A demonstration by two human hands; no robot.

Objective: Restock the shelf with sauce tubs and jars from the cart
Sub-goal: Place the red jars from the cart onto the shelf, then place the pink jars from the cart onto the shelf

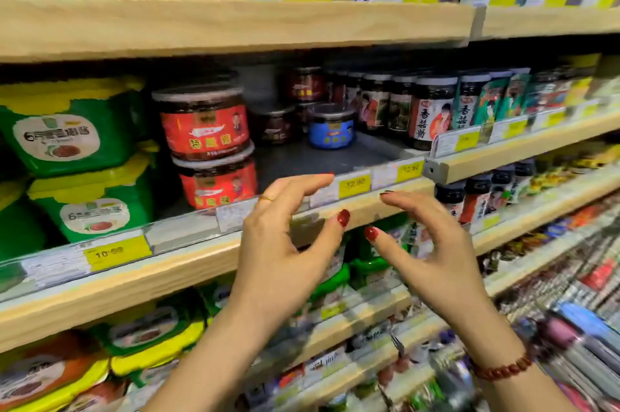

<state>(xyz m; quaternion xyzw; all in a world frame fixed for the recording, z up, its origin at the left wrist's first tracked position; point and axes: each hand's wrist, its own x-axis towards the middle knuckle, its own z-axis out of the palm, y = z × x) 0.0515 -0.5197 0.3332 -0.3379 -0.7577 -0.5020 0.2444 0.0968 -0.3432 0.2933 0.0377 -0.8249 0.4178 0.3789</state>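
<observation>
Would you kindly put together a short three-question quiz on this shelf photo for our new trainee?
1. True or false: the left hand and the right hand each hold a jar.
2. Fill in: the red-labelled tubs on the middle shelf are stacked ___ high.
3. Multiple choice: the blue-labelled jar stands A) at the shelf's front edge, B) set back behind a bare patch, C) on top of the red-labelled tubs.
Key: 1 false, both hands are empty; 2 two; 3 B.
</observation>
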